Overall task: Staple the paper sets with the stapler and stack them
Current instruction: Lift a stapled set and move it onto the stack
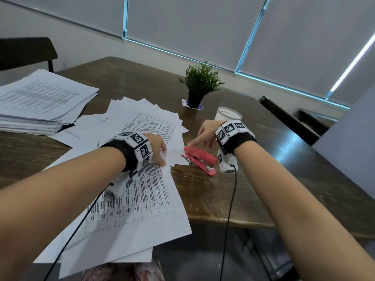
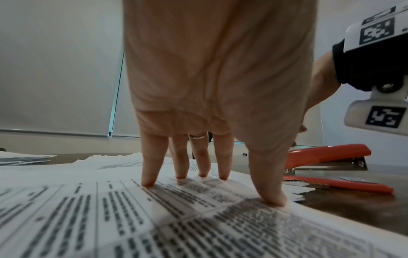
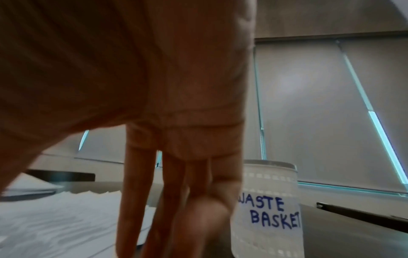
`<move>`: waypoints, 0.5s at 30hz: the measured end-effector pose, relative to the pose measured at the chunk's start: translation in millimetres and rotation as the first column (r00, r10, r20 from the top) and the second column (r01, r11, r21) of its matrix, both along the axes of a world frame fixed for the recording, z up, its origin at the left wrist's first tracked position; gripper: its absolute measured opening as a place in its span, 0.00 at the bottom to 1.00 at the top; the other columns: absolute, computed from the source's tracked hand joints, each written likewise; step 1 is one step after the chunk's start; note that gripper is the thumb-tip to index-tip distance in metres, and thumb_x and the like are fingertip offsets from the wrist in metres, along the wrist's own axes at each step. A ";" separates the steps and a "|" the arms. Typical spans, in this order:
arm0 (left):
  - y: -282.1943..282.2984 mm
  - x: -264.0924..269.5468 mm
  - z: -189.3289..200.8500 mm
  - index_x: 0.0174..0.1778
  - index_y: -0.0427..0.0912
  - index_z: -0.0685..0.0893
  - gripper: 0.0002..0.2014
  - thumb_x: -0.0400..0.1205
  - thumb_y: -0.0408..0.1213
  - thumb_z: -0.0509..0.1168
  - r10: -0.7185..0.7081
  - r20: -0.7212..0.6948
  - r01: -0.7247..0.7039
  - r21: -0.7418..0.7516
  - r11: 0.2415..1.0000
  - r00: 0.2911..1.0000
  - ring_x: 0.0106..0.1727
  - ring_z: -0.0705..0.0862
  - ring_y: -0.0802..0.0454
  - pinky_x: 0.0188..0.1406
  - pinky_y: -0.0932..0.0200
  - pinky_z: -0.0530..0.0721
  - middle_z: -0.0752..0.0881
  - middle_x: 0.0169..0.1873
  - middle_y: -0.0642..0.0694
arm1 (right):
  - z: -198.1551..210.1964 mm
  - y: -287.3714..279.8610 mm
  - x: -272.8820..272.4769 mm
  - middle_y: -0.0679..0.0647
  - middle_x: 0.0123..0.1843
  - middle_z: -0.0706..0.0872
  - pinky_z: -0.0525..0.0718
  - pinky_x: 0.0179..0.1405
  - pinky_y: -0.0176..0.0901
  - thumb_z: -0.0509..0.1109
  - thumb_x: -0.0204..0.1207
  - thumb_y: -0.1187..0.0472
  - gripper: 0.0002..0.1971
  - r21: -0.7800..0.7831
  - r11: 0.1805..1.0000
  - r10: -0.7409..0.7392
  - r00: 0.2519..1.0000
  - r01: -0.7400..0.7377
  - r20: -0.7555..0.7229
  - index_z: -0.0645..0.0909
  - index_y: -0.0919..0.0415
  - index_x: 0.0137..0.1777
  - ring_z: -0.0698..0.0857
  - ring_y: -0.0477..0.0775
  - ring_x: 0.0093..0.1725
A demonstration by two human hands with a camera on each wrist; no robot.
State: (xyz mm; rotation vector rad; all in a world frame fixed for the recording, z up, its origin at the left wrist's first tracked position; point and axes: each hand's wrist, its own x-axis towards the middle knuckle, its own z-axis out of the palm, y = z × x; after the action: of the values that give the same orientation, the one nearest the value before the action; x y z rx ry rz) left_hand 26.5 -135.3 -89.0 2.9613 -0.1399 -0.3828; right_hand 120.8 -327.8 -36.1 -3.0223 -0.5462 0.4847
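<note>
Printed grid sheets (image 1: 142, 199) overhang the wood-grain table (image 1: 213, 189) nearest; the left hand (image 1: 157, 148) presses them with straight fingertips (image 2: 147, 181). Beside their corner lies the coral stapler (image 1: 199, 158), its jaws apart, under the right hand's (image 1: 207, 131) relaxed, empty fingers. Only the right wrist view reads "WASTE BASKET" on the white cup (image 3: 268, 207).

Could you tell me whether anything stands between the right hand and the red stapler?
Nothing visible does. The right hand hovers with fingers extended just above the stapler, which lies open on the table. The waste basket stands behind the hand, out of the path.
</note>
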 end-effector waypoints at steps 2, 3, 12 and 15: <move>-0.4 -2.2 -0.5 0.77 0.51 0.75 0.34 0.76 0.57 0.72 0.007 0.001 -0.007 -0.002 1.000 1.000 0.71 0.78 0.48 0.70 0.51 0.75 0.79 0.73 0.51 | -7.3 3.2 -3.2 0.53 0.38 0.92 0.88 0.42 0.49 0.83 0.45 0.30 0.40 -0.089 0.996 0.023 0.998 -0.029 -0.063 0.90 0.63 0.47 0.86 0.51 0.36; -0.3 -3.0 -1.0 0.77 0.51 0.74 0.33 0.76 0.56 0.72 0.007 0.006 -0.007 -0.005 1.000 1.000 0.71 0.78 0.48 0.70 0.51 0.75 0.78 0.73 0.50 | -8.4 5.9 -6.7 0.54 0.39 0.92 0.89 0.45 0.50 0.86 0.50 0.38 0.32 -0.101 0.994 0.036 0.997 -0.042 -0.062 0.91 0.61 0.47 0.87 0.52 0.38; -0.2 -0.9 1.4 0.73 0.40 0.78 0.31 0.80 0.56 0.68 0.038 0.049 -0.032 -0.119 0.992 0.998 0.68 0.80 0.45 0.67 0.51 0.77 0.82 0.69 0.43 | -8.9 26.9 -20.0 0.49 0.47 0.91 0.85 0.49 0.40 0.77 0.66 0.70 0.19 0.023 0.967 0.245 0.953 -0.253 0.176 0.91 0.51 0.55 0.86 0.47 0.46; -1.1 6.3 8.6 0.50 0.39 0.84 0.17 0.83 0.52 0.63 0.158 0.116 -0.105 -0.367 0.924 0.981 0.55 0.84 0.44 0.50 0.55 0.79 0.86 0.55 0.37 | -7.3 32.8 -22.1 0.48 0.44 0.91 0.82 0.48 0.36 0.78 0.66 0.69 0.16 0.129 0.938 0.287 0.930 -0.322 0.231 0.92 0.53 0.52 0.84 0.43 0.43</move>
State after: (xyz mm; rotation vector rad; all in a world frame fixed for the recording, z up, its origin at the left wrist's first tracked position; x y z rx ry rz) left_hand 32.8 -136.4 -80.5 2.6129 -0.0220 -0.1093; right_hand 98.7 -295.0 -43.4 -2.8538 -1.0262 0.1174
